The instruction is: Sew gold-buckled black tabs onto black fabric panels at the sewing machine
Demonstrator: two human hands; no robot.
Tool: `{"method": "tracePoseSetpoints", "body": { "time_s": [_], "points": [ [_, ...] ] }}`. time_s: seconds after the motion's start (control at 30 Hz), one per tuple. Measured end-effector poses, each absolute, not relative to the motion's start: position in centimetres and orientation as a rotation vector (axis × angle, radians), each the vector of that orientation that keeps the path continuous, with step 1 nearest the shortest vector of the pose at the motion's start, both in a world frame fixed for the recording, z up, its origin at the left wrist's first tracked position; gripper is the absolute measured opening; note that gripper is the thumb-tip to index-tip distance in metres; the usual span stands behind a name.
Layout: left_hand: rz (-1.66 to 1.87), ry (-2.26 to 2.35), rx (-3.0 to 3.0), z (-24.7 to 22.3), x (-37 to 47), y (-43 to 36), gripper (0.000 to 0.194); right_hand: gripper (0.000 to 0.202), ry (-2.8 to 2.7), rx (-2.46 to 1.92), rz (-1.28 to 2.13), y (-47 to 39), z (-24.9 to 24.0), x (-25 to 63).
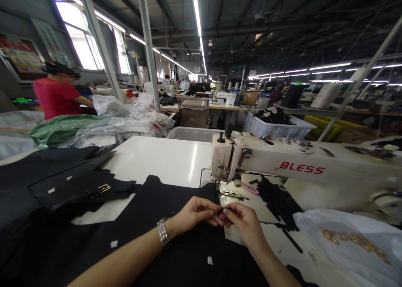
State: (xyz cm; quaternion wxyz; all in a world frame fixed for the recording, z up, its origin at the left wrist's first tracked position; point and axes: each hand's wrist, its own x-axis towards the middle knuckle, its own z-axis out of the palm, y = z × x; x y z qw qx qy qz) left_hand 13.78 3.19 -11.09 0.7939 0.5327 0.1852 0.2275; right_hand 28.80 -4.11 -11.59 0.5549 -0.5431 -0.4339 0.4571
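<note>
My left hand (196,213), with a metal watch on the wrist, and my right hand (243,220) meet just in front of the sewing machine's needle area. Between their pinched fingers is a small black strip (220,212), mostly hidden by the fingertips. Black fabric (147,207) lies under the hands and reaches the presser foot (217,184). To the right of the foot a metal guide (232,194) is fixed on the machine bed. The white sewing machine (270,157) marked BLESS stands just beyond my right hand.
Loose black strips (276,201) and a pink-handled tool (250,188) lie under the machine arm. A plastic bag with a gold chain (353,241) is at right. Black pieces with a gold buckle (105,188) lie left. A person in red (56,92) works at far left.
</note>
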Motion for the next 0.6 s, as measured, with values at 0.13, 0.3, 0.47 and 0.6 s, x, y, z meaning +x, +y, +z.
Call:
{"method": "tracePoseSetpoints", "body": {
  "time_s": [0.13,0.3,0.47,0.6],
  "points": [
    [0.545,0.455,1.163,-11.7,14.1,3.3,0.03,0.032,-1.044,-1.261,1.17,-4.2,-11.2,28.3],
    [0.593,0.437,1.284,-12.5,14.3,3.5,0.036,0.036,-1.01,-1.297,1.17,-3.9,-11.8,27.9],
    [0.697,0.416,1.354,-12.4,14.2,3.5,0.021,0.032,-1.011,-1.32,1.107,-4.3,-11.5,27.8],
    [0.733,0.4,1.257,-12.2,14.3,3.4,0.023,0.03,-1.101,-1.262,1.07,-5.1,-10.4,27.5]
  ]
}}
